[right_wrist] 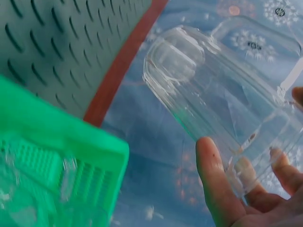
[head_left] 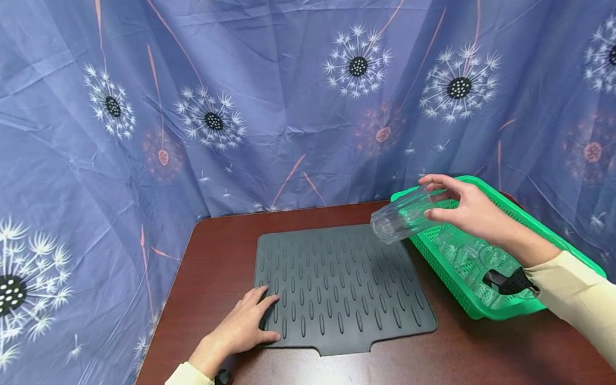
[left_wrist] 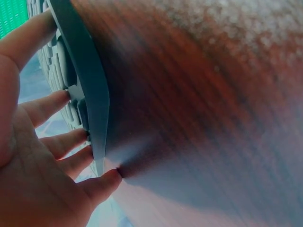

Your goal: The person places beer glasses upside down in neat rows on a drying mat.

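Blue cloth printed with white dandelion heads (head_left: 301,91) hangs behind and beside a dark brown wooden table (head_left: 197,295). On the table lies a grey rubber mat with rows of raised oval ridges (head_left: 341,285). Just to the right of the mat sits a green plastic mesh basket (head_left: 546,229), and more clear glassware can be made out inside it.

The person's left hand (head_left: 245,328) rests flat at the near left corner of the mat, fingers straight and relaxed, the fingertips (left_wrist: 66,97) lying on the mat's edge and the thumb on the wood beside it.

The right hand (head_left: 470,208) is raised above the basket's left rim. Its fingers and thumb are curled round a clear ribbed drinking glass (head_left: 401,219), which is held tilted on its side in the air, over the gap between the basket and the mat, touching neither.
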Action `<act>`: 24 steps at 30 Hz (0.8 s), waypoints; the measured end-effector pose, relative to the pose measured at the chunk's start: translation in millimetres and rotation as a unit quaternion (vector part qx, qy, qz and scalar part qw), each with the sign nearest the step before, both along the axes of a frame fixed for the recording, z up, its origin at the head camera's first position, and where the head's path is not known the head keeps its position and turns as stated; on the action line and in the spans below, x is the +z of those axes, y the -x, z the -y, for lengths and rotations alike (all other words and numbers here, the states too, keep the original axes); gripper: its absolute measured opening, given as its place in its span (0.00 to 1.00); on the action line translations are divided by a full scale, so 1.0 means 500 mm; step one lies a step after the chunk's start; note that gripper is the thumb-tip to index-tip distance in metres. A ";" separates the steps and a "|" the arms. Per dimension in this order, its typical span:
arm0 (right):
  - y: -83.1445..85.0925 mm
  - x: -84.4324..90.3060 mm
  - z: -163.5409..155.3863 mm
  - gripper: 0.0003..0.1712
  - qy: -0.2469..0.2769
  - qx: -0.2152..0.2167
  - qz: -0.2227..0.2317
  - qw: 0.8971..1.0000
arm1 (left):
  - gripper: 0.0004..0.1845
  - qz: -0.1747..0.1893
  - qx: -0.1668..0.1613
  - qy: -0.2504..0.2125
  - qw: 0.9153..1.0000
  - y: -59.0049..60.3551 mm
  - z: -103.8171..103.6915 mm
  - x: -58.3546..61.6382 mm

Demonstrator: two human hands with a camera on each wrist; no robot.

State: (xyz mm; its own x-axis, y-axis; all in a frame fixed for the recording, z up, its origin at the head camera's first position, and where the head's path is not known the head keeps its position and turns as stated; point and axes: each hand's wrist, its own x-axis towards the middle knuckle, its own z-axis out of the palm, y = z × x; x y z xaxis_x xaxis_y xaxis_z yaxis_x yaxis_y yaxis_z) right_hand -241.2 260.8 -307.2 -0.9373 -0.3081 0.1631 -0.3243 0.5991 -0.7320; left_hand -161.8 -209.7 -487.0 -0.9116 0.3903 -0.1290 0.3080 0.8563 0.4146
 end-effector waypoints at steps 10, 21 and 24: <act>-0.027 -0.047 0.033 0.32 0.088 0.000 0.050 0.995 | 0.43 -0.005 0.000 -0.012 1.000 -0.002 0.002 -0.003; -0.046 -0.095 0.066 0.34 0.153 -0.007 0.096 0.984 | 0.44 0.002 0.002 -0.002 1.000 0.001 0.004 0.000; -0.048 -0.106 0.075 0.35 0.168 -0.010 0.107 0.980 | 0.44 -0.001 0.003 0.000 1.000 0.001 0.002 -0.001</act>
State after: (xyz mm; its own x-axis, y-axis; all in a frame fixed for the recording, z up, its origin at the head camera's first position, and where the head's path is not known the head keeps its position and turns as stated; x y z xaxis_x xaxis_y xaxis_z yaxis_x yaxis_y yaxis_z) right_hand -217.2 223.2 -360.4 -0.9665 -0.2514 0.0520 -0.1329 0.3168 -0.9391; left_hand -162.3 -210.8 -487.4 -0.9138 0.3855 -0.1275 0.3041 0.8578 0.4144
